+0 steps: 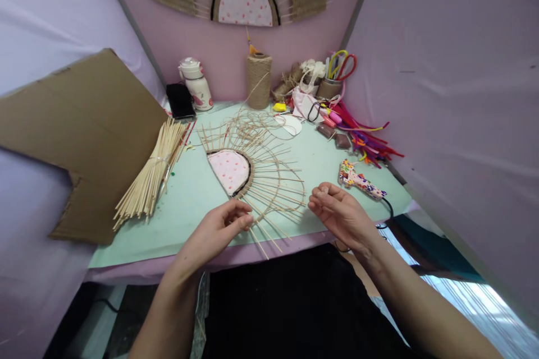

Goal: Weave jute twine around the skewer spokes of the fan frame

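Note:
A half-round fan-shaped piece lies on the table, with a pink spotted centre [229, 171], a dark edge and thin wooden sticks [284, 181] spreading out like rays. Light brown twine [278, 171] curves across the sticks. At the near end of the fan is my left hand [223, 227], its thumb and fingers closed on a stick by the twine. My right hand [341, 213] is raised just right of the stick tips, fingers pinched together; whatever they hold is too small to make out.
A tied bundle of sticks [147, 179] leans by cut cardboard [109, 140] at left. Behind are a bottle [197, 87], a twine spool [258, 81] and tangled twine. A glue gun [360, 179] lies right, below colourful pipe cleaners [370, 140] and a cup of scissors [330, 88].

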Demonstrator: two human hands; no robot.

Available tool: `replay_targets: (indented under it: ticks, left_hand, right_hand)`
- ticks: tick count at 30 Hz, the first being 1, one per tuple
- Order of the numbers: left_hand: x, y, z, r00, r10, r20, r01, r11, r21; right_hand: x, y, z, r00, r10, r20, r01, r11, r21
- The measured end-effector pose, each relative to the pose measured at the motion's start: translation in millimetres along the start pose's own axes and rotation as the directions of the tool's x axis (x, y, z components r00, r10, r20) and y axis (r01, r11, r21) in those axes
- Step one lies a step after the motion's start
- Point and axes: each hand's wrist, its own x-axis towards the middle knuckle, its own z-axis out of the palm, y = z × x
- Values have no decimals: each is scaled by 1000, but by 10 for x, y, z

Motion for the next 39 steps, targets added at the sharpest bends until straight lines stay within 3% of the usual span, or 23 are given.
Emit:
replay_targets:
  ticks: [4,9,14,18,21,24,26,30,31,34,35,37,39]
  left_hand:
    - [37,98,180,998,45,-42,-46,999,-17]
    - [138,249,538,965,184,-187,-203,975,-90]
    - [164,267,685,886,295,-359,-348,933,-92]
    - [112,215,591,831,350,-431,-386,923,6]
    - [37,162,514,774,351,-526,-394,919,33]
    - [-60,118,472,692,318,-648,-408,913,12]
    - [-114,95,446,674,277,-685,-421,906,-48]
    - [-126,24,311,714,204,-670,-412,896,-166]
    - [-108,-3,251,698,191,-690,-410,897,-167]
    - [-48,-82,44,578,159,-801,-450,881,-149]
    - [-39,-99,-13,561,154,-813,-464,872,-155]
    - [-52,-107,-75,595,172,-785,-436,890,-136]
    - [-101,-76,-56,683,194,-704,-367,925,-101]
  right_hand:
    - [-3,56,25,999,-25,29,26,999,-25]
    - [-2,186,178,998,-42,46,44,997,-59]
    - [-3,356,357,997,-32,64,36,998,-59]
    - [-9,522,436,991,-34,132,51,991,-125]
    - [-40,645,514,976,-109,186,158,949,-272]
    - [-88,751,649,956,-185,227,258,900,-351]
    - [-119,811,744,946,-207,249,286,894,-344]
    - [-172,898,839,951,-140,277,209,949,-238]
    - [-184,907,841,956,-113,272,173,963,-208]
    - [-210,893,826,968,-16,249,50,990,-133]
    - [-212,878,819,969,18,245,8,994,-105]
    - [-204,845,810,966,74,248,-63,997,-49]
    - [-184,822,804,962,87,260,-89,996,-5]
